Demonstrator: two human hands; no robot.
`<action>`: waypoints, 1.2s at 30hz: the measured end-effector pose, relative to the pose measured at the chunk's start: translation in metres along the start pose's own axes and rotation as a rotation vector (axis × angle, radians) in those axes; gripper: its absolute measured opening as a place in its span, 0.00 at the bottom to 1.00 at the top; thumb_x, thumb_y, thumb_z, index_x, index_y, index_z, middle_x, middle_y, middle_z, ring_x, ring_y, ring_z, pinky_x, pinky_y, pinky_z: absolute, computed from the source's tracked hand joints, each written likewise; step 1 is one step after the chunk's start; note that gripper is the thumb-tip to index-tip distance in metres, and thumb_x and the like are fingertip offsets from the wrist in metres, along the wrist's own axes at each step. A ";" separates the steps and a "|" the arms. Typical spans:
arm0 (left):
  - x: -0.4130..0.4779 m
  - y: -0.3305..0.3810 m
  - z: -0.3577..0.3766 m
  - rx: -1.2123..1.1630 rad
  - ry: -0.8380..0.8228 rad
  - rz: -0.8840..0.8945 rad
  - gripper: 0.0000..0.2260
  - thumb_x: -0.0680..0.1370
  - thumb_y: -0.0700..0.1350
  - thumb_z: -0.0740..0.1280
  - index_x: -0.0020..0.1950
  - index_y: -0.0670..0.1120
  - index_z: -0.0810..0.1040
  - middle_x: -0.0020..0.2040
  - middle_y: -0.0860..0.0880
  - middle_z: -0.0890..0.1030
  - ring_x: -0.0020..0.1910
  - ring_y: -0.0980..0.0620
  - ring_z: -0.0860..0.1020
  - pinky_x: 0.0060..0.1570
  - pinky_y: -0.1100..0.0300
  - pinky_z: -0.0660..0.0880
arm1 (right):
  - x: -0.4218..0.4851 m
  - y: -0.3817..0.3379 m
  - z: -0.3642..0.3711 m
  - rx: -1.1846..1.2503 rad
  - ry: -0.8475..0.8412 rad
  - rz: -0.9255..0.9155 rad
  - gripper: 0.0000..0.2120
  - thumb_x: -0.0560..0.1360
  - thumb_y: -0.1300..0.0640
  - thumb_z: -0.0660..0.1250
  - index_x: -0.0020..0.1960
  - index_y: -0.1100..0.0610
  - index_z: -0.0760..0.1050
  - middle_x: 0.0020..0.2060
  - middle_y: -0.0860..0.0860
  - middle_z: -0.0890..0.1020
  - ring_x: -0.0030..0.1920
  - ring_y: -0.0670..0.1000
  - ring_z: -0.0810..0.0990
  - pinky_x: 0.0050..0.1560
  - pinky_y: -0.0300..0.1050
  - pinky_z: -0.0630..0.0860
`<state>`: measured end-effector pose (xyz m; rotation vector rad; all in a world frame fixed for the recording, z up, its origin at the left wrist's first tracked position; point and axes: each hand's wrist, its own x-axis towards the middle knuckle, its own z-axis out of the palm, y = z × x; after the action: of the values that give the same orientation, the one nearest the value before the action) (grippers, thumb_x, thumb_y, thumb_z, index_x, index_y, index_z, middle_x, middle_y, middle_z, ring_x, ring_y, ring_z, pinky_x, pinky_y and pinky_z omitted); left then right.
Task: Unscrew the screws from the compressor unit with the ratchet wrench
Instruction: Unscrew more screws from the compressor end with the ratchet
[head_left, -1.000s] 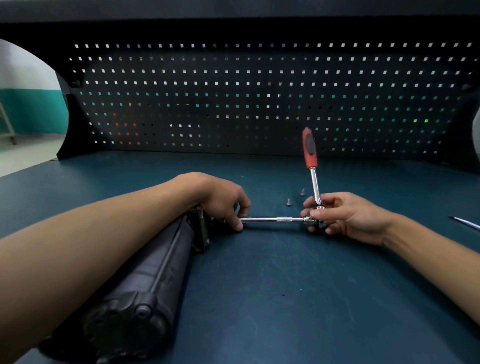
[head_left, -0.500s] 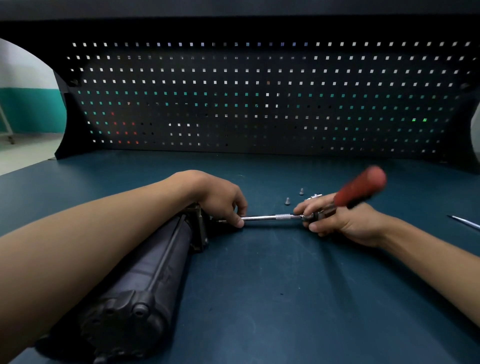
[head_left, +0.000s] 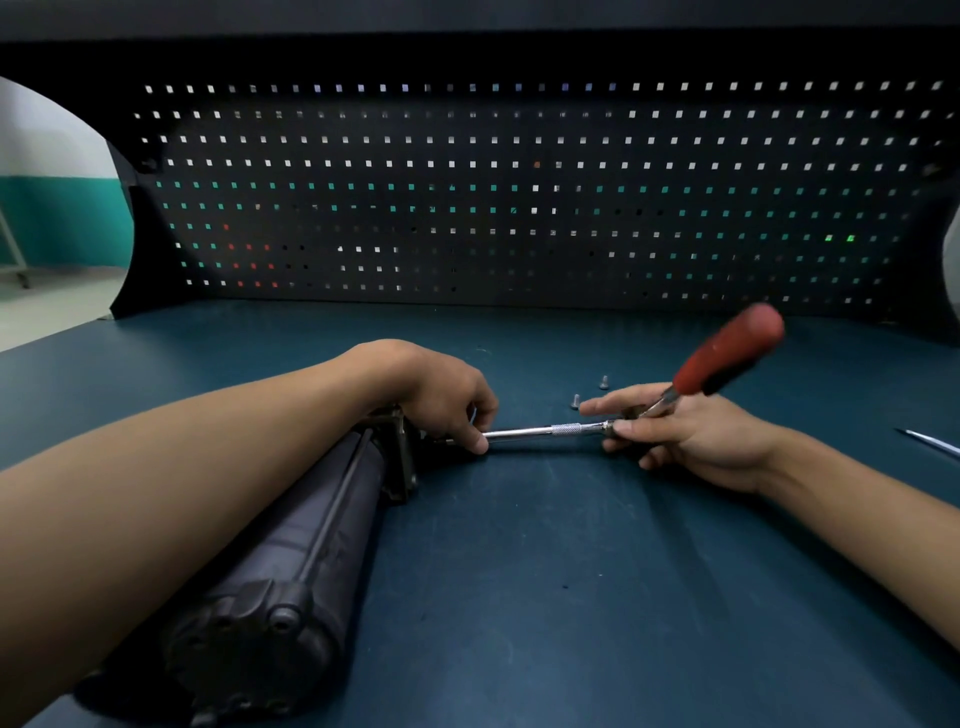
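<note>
The compressor unit (head_left: 311, 545) lies on its side on the desk (head_left: 571, 571), running from 7 o'clock up toward the centre. Its end plate sits under the left hand (head_left: 441, 395), whose grip pinches the extension bar (head_left: 545, 430) right at the plate. The right hand (head_left: 696, 436) has its grip curled round the head of the ratchet wrench (head_left: 727, 348), and the red handle points to 1 o'clock, blurred.

The screw and socket are hidden behind the left fingers, so their seating cannot be told. With so long a bar, a swing of the handle may tilt it off axis, so the socket slips and rounds the screw head. No clamp shows on the round unit, so a hard pull could roll it. Two loose screws (head_left: 575, 400) lie just at 12 o'clock of the right fingertips, where the handle's sweep might scatter them.
</note>
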<state>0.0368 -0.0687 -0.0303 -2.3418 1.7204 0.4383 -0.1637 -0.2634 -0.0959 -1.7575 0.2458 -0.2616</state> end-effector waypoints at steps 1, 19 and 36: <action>0.000 0.000 0.000 -0.003 0.002 0.001 0.07 0.79 0.53 0.69 0.45 0.52 0.76 0.47 0.47 0.83 0.40 0.51 0.78 0.40 0.58 0.72 | 0.000 -0.003 0.001 0.012 0.001 0.023 0.17 0.69 0.57 0.71 0.59 0.55 0.82 0.60 0.45 0.84 0.48 0.47 0.85 0.33 0.34 0.76; -0.002 0.000 0.000 -0.044 0.009 0.005 0.08 0.78 0.52 0.71 0.42 0.54 0.75 0.47 0.46 0.84 0.37 0.53 0.78 0.35 0.61 0.71 | 0.004 -0.009 -0.001 0.063 0.064 0.163 0.20 0.70 0.51 0.70 0.55 0.64 0.78 0.39 0.54 0.81 0.30 0.51 0.81 0.21 0.37 0.71; -0.004 -0.001 0.001 -0.075 0.015 0.003 0.04 0.77 0.52 0.71 0.45 0.55 0.78 0.45 0.50 0.84 0.40 0.52 0.79 0.39 0.61 0.73 | -0.003 -0.002 -0.003 0.022 0.001 -0.023 0.14 0.66 0.69 0.74 0.49 0.57 0.83 0.49 0.51 0.86 0.41 0.46 0.83 0.31 0.36 0.75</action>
<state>0.0364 -0.0648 -0.0299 -2.4006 1.7435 0.4954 -0.1669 -0.2648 -0.0939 -1.7394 0.2226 -0.2806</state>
